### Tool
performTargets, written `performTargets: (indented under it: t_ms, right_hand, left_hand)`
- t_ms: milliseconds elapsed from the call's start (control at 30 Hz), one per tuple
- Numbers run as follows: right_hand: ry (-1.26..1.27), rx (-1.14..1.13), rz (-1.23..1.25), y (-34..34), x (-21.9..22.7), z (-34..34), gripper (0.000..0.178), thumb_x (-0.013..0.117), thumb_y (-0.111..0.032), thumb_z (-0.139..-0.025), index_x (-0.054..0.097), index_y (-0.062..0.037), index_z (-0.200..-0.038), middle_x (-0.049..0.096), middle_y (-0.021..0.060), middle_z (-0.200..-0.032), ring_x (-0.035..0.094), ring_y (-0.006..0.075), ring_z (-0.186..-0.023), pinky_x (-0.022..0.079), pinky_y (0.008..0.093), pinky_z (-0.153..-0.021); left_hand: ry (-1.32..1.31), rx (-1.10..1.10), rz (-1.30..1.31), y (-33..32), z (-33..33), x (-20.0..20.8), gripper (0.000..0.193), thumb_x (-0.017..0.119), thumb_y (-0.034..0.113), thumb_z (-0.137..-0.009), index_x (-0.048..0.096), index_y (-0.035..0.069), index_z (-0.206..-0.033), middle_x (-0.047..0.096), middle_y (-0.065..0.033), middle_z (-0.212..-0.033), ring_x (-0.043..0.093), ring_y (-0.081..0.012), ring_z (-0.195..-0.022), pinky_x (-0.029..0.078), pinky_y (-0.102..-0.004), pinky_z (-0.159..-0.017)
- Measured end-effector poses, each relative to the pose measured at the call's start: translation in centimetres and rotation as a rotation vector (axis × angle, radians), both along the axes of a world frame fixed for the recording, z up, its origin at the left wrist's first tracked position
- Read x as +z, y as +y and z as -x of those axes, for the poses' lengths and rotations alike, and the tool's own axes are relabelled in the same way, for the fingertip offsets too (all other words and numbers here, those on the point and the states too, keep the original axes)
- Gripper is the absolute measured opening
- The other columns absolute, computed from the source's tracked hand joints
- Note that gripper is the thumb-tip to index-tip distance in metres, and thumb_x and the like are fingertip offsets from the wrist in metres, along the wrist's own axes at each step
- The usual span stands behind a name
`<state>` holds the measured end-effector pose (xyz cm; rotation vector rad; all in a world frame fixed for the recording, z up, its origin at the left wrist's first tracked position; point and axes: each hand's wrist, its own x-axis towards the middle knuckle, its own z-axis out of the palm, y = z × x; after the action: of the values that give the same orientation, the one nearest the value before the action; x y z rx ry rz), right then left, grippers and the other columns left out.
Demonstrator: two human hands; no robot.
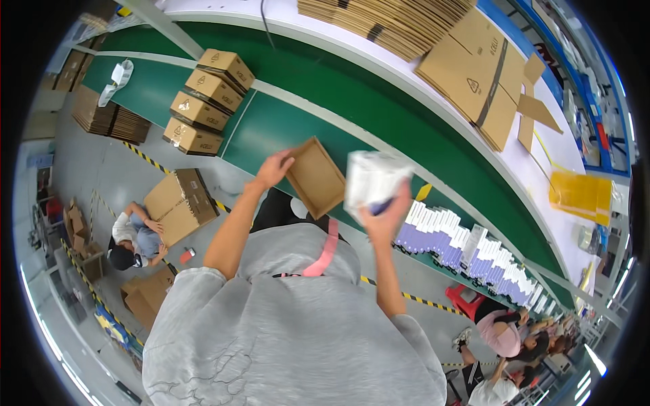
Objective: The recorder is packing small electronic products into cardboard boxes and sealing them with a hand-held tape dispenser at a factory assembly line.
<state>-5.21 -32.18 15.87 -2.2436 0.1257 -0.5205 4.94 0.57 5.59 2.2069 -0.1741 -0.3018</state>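
Note:
An open, shallow brown cardboard box [317, 177] sits tilted at the near edge of the green bench, and its inside shows bare. My left hand [275, 169] grips its left rim, thumb and fingers closed on the wall. To the right of that box, my right hand [387, 215] is closed around a white carton bundle [376, 177] with a dark bluish patch. Motion blurs the bundle, so I cannot tell whether it is one carton or a few. It is held up beside the box's right side, apparently outside it.
Taped brown boxes [206, 101] stand in a row at left on the bench [271, 118]. Many white-and-purple cartons [460, 240] line its right part. Flat cardboard [467, 74] lies on the upper shelf. A person [132, 237] handles a large box [179, 206] on the floor; others sit lower right.

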Motion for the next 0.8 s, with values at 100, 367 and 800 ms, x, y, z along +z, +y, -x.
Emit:
performTargets:
  t_ms: [100,367,800]
  right_hand:
    - [0.027,0.203,-0.022,8.8,3.0,-2.5,0.114,0.084,-0.037,-0.057,0.028,-0.0012,-0.150,0.030,0.0304,-0.143,0.033,0.0465,-0.131,0.029,0.0532,-0.109]
    - [0.238,0.358,0.326,11.6,-1.6,-2.2,0.110,0.080,-0.031,-0.060,0.026,-0.0074,-0.152,0.029,0.0325,-0.137,0.034,0.0528,-0.123,0.027,0.0570,-0.106]
    - [0.426,0.678,0.325,12.5,-2.8,-2.3,0.058,0.058,-0.012,-0.088,0.040,-0.0034,-0.143,0.040,0.0244,-0.142,0.044,0.0438,-0.126,0.039,0.0491,-0.105]
  left_hand:
    - [0.049,-0.105,-0.076,0.9,0.7,-0.5,0.034,0.057,0.016,-0.090,0.062,0.000,-0.120,0.064,-0.0230,-0.120,0.059,-0.0403,-0.114,0.046,-0.0441,-0.098]
    - [0.058,0.102,0.098,2.2,2.7,0.3,0.026,0.054,0.012,-0.095,0.066,0.000,-0.114,0.066,-0.0235,-0.112,0.061,-0.0420,-0.106,0.049,-0.0417,-0.091]
    - [0.123,0.001,0.192,1.3,1.9,1.0,0.029,0.063,0.020,-0.092,0.068,0.004,-0.116,0.068,-0.0218,-0.109,0.066,-0.0384,-0.100,0.051,-0.0386,-0.087]
